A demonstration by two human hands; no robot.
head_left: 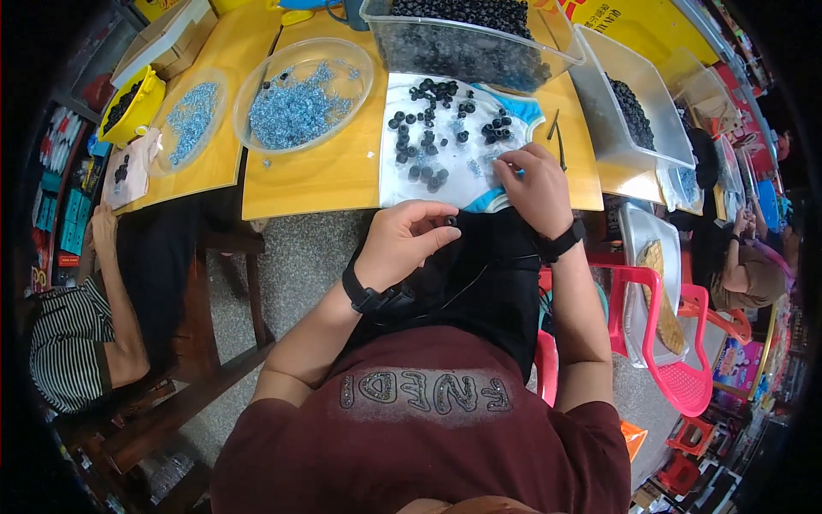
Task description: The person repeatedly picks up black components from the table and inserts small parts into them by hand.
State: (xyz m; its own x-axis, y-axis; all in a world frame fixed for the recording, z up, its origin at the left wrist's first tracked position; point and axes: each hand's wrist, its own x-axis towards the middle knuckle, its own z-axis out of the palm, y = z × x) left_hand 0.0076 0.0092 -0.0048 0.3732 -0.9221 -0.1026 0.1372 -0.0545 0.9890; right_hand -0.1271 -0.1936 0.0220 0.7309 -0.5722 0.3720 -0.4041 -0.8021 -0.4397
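Between the thumb and fingertips of my left hand (409, 240) is a small round black piece (451, 221), held just off the near edge of the table. My right hand (538, 184) is over the right side of a white cloth with blue trim (467, 193), its thumb and fingers bent together; what they hold, if anything, is too small to make out. Close to those fingertips lie small clear bluish pieces (476, 168). Many loose black pieces (415, 137) are scattered over the cloth, some grouped, some single.
Behind the cloth stands a clear bin of black pieces (462, 51); another clear bin (676, 141) is to the right. A round tray of bluish pieces (244, 111) sits left. Two thin dark tools (561, 146) lie beside the cloth. Another person's arm (120, 291) is at far left.
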